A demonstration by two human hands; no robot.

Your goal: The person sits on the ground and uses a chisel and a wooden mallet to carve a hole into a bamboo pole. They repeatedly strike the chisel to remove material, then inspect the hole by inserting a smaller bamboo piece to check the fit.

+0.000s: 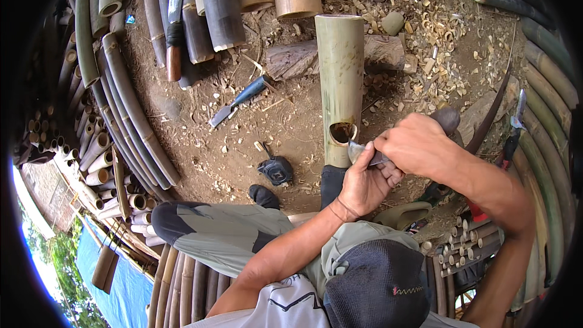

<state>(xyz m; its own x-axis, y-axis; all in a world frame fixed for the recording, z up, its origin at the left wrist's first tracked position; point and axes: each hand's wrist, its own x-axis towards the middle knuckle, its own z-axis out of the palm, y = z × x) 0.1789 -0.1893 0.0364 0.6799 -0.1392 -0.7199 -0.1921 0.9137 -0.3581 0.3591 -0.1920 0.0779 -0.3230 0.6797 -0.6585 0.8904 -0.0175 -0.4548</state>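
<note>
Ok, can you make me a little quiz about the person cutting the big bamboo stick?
1. True or false: the green bamboo tube already has a hole in its side.
2. Which hand grips the knife handle? A) left hand B) right hand C) neither
3. What does the far end of the tube lean on?

Key
1. True: there is a round hole near its lower end, where the blade tip works.
2. B: the right hand is closed on the handle, while the left hand steadies from below at the blade.
3. A rough log lying across the dirt ground, among wood chips.
</note>
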